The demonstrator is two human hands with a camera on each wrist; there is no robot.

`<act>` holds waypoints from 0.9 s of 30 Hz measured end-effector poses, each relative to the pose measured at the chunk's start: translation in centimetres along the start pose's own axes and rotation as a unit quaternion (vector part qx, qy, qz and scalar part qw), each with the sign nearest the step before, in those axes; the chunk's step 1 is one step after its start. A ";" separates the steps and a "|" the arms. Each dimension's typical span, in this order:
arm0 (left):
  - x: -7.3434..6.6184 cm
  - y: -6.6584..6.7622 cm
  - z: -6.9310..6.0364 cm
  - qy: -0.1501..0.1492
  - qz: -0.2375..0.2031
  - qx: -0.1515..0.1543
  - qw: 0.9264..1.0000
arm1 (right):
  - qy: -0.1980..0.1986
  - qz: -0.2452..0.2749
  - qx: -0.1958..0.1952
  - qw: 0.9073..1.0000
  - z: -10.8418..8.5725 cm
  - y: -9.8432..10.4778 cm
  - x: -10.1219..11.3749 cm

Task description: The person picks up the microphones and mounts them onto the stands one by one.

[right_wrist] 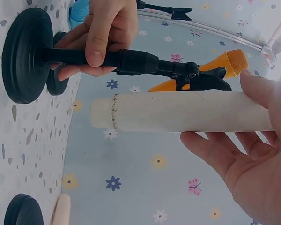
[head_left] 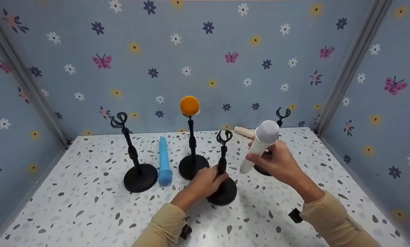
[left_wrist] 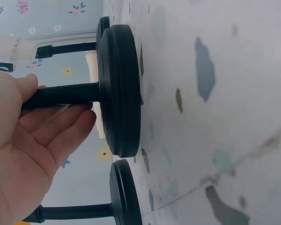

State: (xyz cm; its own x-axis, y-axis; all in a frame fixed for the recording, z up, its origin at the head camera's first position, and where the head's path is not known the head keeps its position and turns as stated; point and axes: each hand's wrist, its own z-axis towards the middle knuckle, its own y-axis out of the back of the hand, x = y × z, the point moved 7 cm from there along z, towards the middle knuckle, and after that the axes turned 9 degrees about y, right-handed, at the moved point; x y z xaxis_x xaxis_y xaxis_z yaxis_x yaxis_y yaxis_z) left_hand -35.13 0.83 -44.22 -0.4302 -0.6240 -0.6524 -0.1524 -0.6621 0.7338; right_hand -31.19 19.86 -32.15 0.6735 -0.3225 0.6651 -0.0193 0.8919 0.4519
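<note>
My left hand [head_left: 205, 182] grips the pole of a black microphone stand [head_left: 225, 192] low down, just above its round base. In the left wrist view, thumb and fingers wrap the pole, and the base [left_wrist: 121, 93] rests on the table. The stand's forked clip [head_left: 224, 137] holds nothing. My right hand [head_left: 281, 162] holds a white microphone [head_left: 258, 148] between thumb and fingers, tilted with its mesh head up. In the right wrist view, the tail of the white microphone [right_wrist: 178, 111] is beside the stand's clip [right_wrist: 210, 80]; I cannot tell whether they touch.
An orange microphone [head_left: 189, 105] sits in the middle stand [head_left: 192, 142]. A stand with a bare clip [head_left: 140, 178] is at left, beside a lying blue microphone [head_left: 164, 161]. Behind my right hand are another stand [head_left: 283, 115] and a cream rod-shaped thing [head_left: 243, 131]. Flowered walls enclose the table.
</note>
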 end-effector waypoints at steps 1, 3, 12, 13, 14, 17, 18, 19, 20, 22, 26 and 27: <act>0.0 0.0 0.0 0.002 -0.001 0.002 1.000 | -0.002 0.000 -0.001 1.000 0.0 0.0 0.1; 0.0 0.1 0.0 0.006 -0.003 0.007 1.000 | -0.007 -0.002 0.000 1.000 0.0 0.1 0.1; 0.2 0.1 0.0 0.027 -0.011 0.027 0.999 | -0.027 -0.008 -0.013 1.000 0.0 0.8 0.7; 0.3 0.0 0.0 0.026 -0.012 0.026 0.999 | -0.028 -0.011 -0.014 0.999 0.0 0.8 0.8; 0.3 0.1 -0.1 0.022 -0.013 0.023 0.999 | -0.027 -0.015 -0.013 0.999 0.1 0.9 0.9; 0.1 0.2 -0.1 0.013 -0.014 0.016 1.000 | -0.025 -0.033 -0.013 0.999 0.1 1.1 1.3; 0.1 0.4 -0.2 0.010 -0.014 0.014 1.000 | -0.024 -0.040 -0.014 0.999 0.1 1.2 1.4; 0.0 0.6 -0.2 0.012 -0.016 0.011 1.000 | -0.022 -0.045 -0.015 0.999 0.1 1.3 1.6; 0.0 0.8 -0.2 0.012 -0.023 0.008 1.000 | -0.020 -0.048 -0.015 0.999 0.2 1.3 1.8; -0.2 1.3 -0.2 0.017 -0.047 0.005 0.999 | -0.019 -0.046 -0.018 0.999 0.2 1.5 2.2; -1.0 2.5 -0.1 0.005 -0.108 -0.010 0.994 | -0.007 -0.020 -0.040 0.999 0.7 2.4 3.4; -1.3 2.8 0.0 -0.003 -0.121 -0.014 0.993 | 0.000 -0.009 -0.050 0.999 0.8 2.7 3.8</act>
State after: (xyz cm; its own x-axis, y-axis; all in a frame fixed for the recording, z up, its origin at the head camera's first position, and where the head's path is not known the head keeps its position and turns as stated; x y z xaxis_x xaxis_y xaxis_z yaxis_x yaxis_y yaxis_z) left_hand -34.99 -0.19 -41.33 -0.3896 -0.4432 -0.8073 -0.2271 -0.8033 0.5506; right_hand -29.27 20.76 -27.94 0.6731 -0.3392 0.6572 0.0670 0.9129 0.4025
